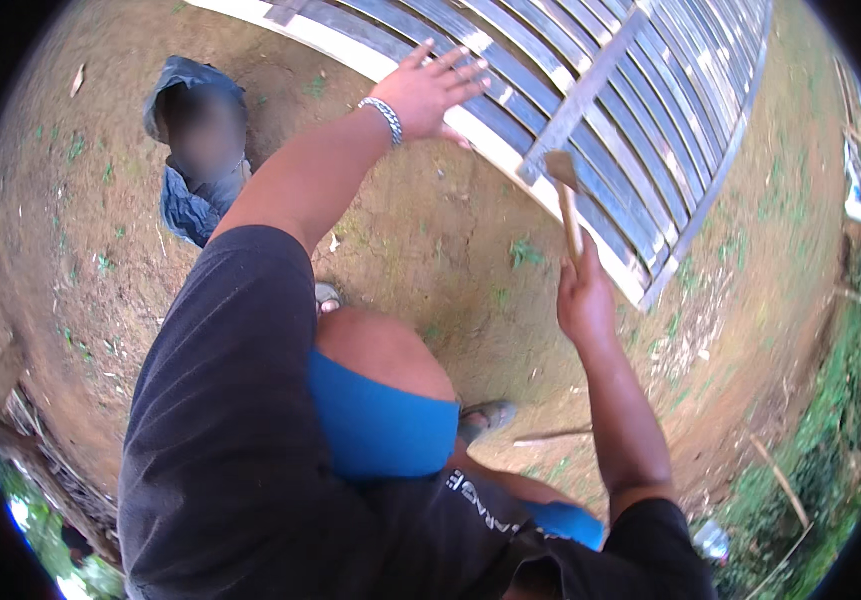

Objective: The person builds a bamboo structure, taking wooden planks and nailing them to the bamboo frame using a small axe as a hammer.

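A large panel of grey slats (591, 215) with crosspieces and a pale edge strip fills the top right. Over the near pale edge, my left hand (431, 90) lies with its fingers spread on the slats; a silver chain bracelet circles the wrist. My right hand (588, 290) is wrapped round the wooden handle of a short tool (571, 215), which points up toward the panel. Its brown head looks wedge-shaped, and I cannot tell whether it is a hammer or a hatchet. The head overlaps the panel's near edge, and contact is unclear.
Crumpled dark blue material (186, 205) surrounds a blurred patch on the dirt ground at left. My sandalled foot (488, 418) is near a stick (553, 436). Green plants (841, 440) border the right side, and logs (36, 455) lie at lower left.
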Motion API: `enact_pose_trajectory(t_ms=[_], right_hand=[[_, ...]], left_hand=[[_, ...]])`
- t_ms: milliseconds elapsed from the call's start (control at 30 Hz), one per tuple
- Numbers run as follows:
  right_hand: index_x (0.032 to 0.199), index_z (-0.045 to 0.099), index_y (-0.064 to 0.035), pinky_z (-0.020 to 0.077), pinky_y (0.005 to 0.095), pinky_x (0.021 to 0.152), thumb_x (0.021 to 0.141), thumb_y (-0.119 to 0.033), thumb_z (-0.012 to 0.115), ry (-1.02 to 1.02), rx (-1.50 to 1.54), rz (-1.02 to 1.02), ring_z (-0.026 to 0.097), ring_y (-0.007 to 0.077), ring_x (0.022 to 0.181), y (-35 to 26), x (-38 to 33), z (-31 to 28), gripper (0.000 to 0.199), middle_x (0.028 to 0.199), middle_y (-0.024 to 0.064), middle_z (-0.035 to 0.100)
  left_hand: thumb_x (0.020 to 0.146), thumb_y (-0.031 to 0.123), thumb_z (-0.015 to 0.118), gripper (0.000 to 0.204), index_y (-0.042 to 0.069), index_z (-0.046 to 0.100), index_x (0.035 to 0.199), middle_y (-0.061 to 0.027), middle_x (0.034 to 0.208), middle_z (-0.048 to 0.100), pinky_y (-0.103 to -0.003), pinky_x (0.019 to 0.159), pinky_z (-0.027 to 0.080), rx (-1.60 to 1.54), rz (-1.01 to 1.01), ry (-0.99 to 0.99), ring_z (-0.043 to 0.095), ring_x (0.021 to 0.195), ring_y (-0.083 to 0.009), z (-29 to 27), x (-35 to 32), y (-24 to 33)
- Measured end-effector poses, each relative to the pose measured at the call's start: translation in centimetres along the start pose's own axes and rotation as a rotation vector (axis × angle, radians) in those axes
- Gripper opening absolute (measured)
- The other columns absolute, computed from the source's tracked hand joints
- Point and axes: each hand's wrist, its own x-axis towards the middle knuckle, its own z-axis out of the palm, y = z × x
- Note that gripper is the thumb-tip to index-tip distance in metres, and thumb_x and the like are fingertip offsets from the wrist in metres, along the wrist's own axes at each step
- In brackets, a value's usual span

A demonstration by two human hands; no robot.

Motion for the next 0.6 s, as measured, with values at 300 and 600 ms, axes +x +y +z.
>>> enact_pose_trajectory(t_ms=[300,600], right_hand=[[0.132,0.047,-0.0015,0.0521,0.0436,0.073,0.102,-0.015,0.055,0.23,0.182,-0.293,0.064,0.0338,0.081,-1.2,0.4,-1.6,0.034,0.1,0.0186,0.063],[0.145,0.043,-0.0015,0.0534,0.0443,0.073,0.1,-0.015,0.059,0.22,0.614,-0.341,0.068,0.0453,0.087,-2.8,1.5,-1.8,0.049,0.101,0.0286,0.067]], left_hand=[[0.082,0.085,0.043,0.098,0.028,0.029,0.16,0.0034,0.168,0.024,-0.052,0.127,0.013,0.015,0.02,0.085,0.018,0.156,-0.0213,0.9,0.0,-0.3],[0.081,0.084,0.047,0.099,0.027,0.03,0.16,0.0026,0.167,0.027,-0.052,0.127,0.013,0.001,-0.003,0.063,0.018,0.156,-0.0213,1.2,-1.1,-0.4]])
